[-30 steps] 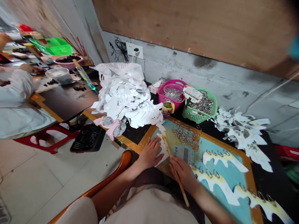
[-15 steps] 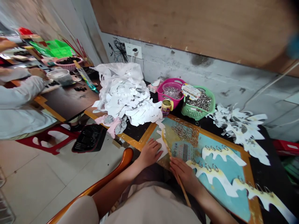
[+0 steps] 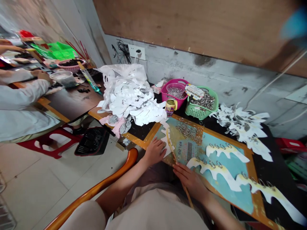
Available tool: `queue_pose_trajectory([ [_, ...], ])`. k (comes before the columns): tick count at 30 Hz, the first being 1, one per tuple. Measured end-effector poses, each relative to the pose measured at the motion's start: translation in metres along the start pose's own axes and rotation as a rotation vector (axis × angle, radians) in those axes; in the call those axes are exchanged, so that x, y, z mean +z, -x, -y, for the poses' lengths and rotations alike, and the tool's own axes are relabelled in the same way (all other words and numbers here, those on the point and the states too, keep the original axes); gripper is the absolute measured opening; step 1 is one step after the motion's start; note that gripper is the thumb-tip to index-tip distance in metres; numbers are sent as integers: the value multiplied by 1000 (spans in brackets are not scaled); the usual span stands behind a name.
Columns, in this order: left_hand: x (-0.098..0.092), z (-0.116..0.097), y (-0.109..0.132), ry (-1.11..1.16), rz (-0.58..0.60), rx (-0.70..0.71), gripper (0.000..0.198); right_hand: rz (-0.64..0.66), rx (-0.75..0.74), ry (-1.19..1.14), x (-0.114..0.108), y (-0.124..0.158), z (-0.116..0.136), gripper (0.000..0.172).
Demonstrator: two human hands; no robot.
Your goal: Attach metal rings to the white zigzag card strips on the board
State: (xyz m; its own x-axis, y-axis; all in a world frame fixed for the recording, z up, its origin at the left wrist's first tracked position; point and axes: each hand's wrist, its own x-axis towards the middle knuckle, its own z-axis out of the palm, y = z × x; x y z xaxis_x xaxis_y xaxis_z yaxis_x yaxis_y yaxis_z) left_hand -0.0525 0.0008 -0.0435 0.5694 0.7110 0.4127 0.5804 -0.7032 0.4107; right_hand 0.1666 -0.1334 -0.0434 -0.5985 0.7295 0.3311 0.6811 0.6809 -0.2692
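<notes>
Head view: left hand, flat and open, pressing a white paper cutout onto the painted board; right hand curled around a wooden stick; loose metal rings on the board; heap of paper cutouts beside its far left edge

The dark bench with its orange edge carries a blue board, apparently painted, lying flat at the front. Behind the board sit a heap of white paper cutouts, a pink basket, a green basket, a small cup and a looser pile of cutouts.
</notes>
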Motion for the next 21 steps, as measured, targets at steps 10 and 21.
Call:
queue_pose_trajectory([
  [10,1,1,2,-13,5,-2,11,-21,-21,-196,-43,13,9,43],
  [21,4,4,4,-7,-1,2,12,-775,502,-357,-96,-24,-59,21],
])
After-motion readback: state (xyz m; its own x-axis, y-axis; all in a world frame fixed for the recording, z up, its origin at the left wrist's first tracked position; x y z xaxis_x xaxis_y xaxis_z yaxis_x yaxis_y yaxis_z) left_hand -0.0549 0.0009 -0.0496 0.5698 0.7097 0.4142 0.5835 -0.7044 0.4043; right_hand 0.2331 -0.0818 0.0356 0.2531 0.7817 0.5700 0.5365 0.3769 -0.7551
